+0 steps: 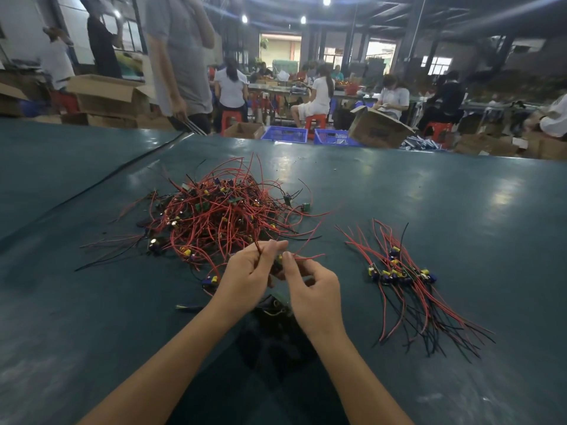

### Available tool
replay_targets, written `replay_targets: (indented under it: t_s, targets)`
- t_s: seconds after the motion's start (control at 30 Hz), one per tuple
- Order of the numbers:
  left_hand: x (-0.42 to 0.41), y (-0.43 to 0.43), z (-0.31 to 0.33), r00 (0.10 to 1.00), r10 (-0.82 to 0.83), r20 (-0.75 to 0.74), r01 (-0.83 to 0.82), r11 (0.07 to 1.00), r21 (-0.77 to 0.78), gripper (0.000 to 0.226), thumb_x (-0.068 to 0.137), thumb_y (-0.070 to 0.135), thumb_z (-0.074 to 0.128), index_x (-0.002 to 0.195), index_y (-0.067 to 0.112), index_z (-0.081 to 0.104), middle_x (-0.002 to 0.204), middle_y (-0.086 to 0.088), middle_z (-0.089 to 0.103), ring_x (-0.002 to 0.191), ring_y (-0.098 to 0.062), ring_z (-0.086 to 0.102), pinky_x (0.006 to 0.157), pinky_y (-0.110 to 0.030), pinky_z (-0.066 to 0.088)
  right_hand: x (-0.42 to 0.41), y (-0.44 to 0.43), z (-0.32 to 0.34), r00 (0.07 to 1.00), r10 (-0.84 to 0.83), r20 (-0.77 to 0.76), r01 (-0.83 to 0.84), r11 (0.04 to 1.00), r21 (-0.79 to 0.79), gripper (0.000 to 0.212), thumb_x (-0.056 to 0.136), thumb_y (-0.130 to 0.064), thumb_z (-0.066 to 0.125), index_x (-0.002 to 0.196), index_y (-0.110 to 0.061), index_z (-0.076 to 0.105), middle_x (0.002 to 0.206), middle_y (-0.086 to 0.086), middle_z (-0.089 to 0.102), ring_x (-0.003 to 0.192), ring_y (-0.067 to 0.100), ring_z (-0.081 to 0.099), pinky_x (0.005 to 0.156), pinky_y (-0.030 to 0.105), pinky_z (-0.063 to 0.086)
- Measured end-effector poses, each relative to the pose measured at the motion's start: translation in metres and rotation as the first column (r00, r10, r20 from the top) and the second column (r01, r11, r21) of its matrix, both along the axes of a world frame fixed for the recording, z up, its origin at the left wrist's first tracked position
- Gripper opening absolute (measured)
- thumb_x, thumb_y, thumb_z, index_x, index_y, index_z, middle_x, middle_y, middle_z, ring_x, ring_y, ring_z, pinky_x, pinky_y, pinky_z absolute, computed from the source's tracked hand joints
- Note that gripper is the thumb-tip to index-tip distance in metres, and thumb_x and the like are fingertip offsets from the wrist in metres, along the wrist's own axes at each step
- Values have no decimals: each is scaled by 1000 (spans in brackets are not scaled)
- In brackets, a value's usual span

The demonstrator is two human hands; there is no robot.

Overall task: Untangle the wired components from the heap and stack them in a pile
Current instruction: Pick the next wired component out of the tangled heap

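Observation:
A tangled heap (pixel 221 210) of small circuit components with red and black wires lies on the dark green table (pixel 429 191), left of centre. To the right lies a sorted pile (pixel 402 273) of components, their wires fanned toward me. My left hand (pixel 248 277) pinches red wires at the heap's near edge. My right hand (pixel 310 286) pinches a red wire (pixel 306 256) of the same wired component, a small dark part held between both hands. A green board (pixel 280 297) shows just below my hands.
A person in grey stands at the table's far left edge. Cardboard boxes (pixel 107 96) and blue crates (pixel 285 133) sit on the floor beyond the far edge. Several seated workers fill the background. A seam runs diagonally across the table's left side.

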State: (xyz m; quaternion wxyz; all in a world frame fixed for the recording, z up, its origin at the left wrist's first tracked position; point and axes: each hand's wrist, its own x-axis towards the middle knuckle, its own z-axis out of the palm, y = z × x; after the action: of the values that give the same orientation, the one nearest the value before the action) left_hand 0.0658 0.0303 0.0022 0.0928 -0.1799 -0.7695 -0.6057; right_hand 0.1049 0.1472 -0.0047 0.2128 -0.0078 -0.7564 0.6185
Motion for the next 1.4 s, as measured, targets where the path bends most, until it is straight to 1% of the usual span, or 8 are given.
replay_targets:
  t_s: [0.13,0.4,0.5,0.63,0.73,0.97,1.17,1.4]
  targets:
    - [5,3,2,998,-64,-14,64,998,-3,51,93,45,33,122,18,65,111,3,70,96,-6,66,80,-16,51,1,-3,7,997,24,76,-1,956,-293,28,95,-26,62,73,-27,78,79,17,72,77,37,68,70,44,58]
    - [-2,0,2,963,-26,267,-31,977,209,60,103,45,30,78,20,79,80,-8,76,65,-19,72,52,-17,50,-2,7,14,955,41,293,141,809,-570,20,85,-23,70,68,-17,79,67,6,59,56,14,51,49,25,46]
    - [-1,0,5,938,-20,347,-71,966,249,61,100,51,32,70,24,78,76,-9,75,68,-21,73,53,-21,53,-1,4,16,962,70,265,108,791,-602,22,87,-21,69,67,-19,79,66,2,60,48,8,46,43,22,41]
    - [3,1,8,919,-125,373,63,983,175,64,78,71,45,69,16,76,77,-13,75,71,-24,73,61,-26,56,0,3,17,964,151,220,3,819,-573,22,90,-22,65,75,-18,80,78,11,73,72,28,67,67,33,57]
    - [4,3,6,948,-190,256,152,975,163,65,74,59,59,79,-5,69,79,-20,72,73,-35,69,71,-39,55,1,3,18,960,185,208,-31,814,-580,22,90,-20,66,72,-16,79,78,11,75,71,23,71,60,29,58]
    - [7,3,9,959,-200,199,170,972,160,34,80,37,65,58,12,71,59,-7,67,56,-17,63,57,-23,49,-1,5,18,965,100,244,62,814,-578,24,89,-19,69,68,-19,79,74,4,75,73,23,68,70,35,58]
    - [9,4,13,956,-220,194,180,963,203,38,86,13,65,49,10,64,47,-5,58,41,-13,54,48,-18,45,-8,22,19,947,-18,321,206,801,-562,13,90,-23,69,84,-17,79,57,-6,49,50,7,41,45,21,40]
    - [13,-1,19,939,-295,176,263,947,185,35,79,33,71,50,14,65,52,-4,61,45,-14,57,51,-20,46,-19,59,17,950,-151,275,304,662,-685,13,94,-18,63,87,-13,73,44,-9,35,35,4,22,33,17,22]
